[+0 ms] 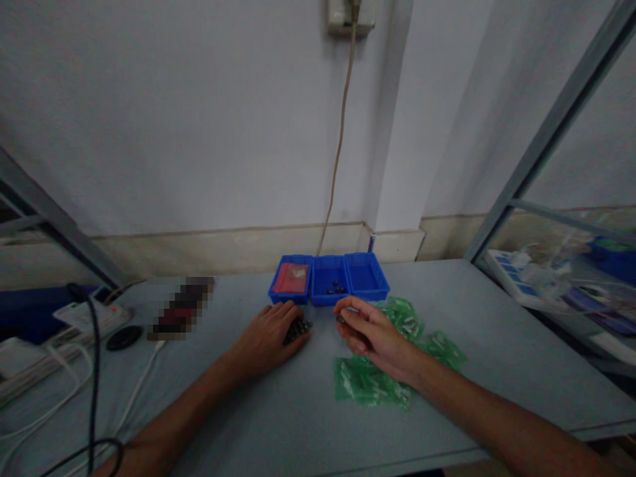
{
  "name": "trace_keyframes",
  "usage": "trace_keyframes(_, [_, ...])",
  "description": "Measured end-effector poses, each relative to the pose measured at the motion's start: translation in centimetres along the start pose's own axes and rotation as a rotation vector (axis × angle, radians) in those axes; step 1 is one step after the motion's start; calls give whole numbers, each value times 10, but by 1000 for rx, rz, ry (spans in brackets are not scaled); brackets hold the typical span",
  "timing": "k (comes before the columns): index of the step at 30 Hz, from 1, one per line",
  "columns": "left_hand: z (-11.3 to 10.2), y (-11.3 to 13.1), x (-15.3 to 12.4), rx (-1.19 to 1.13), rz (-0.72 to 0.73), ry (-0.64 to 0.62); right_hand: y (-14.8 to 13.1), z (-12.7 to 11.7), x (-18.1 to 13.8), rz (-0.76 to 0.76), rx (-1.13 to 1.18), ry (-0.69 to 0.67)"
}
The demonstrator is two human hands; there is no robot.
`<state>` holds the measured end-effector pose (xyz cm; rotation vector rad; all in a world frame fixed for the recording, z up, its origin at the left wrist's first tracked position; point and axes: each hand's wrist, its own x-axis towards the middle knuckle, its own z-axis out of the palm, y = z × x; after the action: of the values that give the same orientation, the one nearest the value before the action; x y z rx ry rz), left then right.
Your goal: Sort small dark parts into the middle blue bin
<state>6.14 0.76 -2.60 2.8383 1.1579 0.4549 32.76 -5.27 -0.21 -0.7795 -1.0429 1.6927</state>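
My left hand (271, 334) lies on the table, its fingers and thumb curled round a heap of small dark metal parts (298, 329). My right hand (370, 328) is held just in front of the blue bins, thumb and fingers pinched on one small dark metal part (340, 318). Several like parts lie in the middle blue bin (328, 271). Red bags (290, 278) are in the left blue bin (273, 291). To its right stands a third blue bin (366, 275). The exact kind of the metal parts is too small to tell.
Green plastic bags (372, 384) with small pale pieces inside lie under and beside my right forearm. Left on the table (248, 424) are a blurred-out object (181, 310), a black disc (124, 338), a power strip (106, 318) and cables. Metal frame posts (551, 132) rise at both sides.
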Motion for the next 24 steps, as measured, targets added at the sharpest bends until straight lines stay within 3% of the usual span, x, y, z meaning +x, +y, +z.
trace_keyframes(11, [-2, 1, 0, 9, 1, -16, 3, -4, 2, 45, 103, -24])
trace_keyframes(19, [-3, 1, 0, 35, 8, -38, 12, -6, 3, -169, -328, 72])
trace_keyframes(24, [-2, 0, 0, 43, 15, -29, 15, -11, 6, -266, -442, 147])
